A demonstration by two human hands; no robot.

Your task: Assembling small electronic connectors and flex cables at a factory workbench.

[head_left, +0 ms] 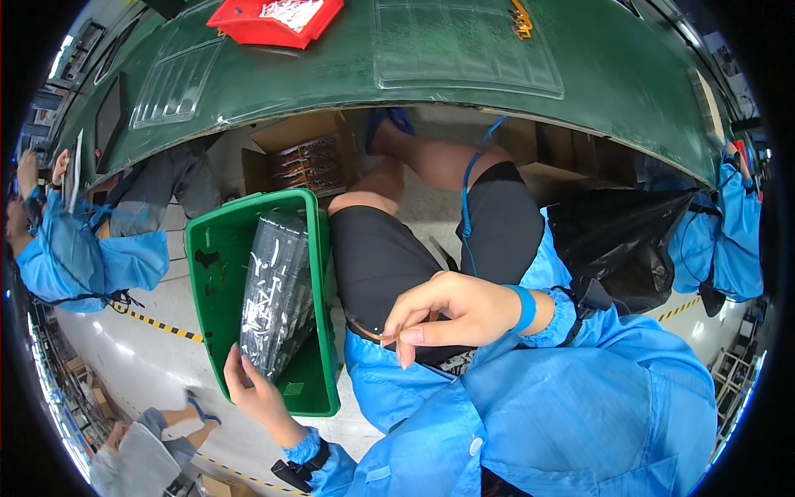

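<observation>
A green plastic bin point(321, 331) stands on the floor by my left thigh. Inside it, clear plastic trays point(277, 273) lean at a slant, with small white and dark bits showing through them. My left hand point(261, 398) is at the near end of these trays, thumb and fingers closed at the corner of one. Above my lap, my right hand point(451, 311) is bent at the wrist with thumb and fingers drawn together; whatever may be between the fingertips is too small to make out. A blue wrist band point(524, 309) circles the right wrist.
Ahead is a green worktable point(315, 83) bearing a red tray point(273, 31) of white pieces and a clear blister sheet point(464, 62). A cardboard box point(261, 170) sits beneath. A blue coiled cord point(466, 199) hangs by my knee. Black plastic point(617, 240) lies right; co-workers sit both sides.
</observation>
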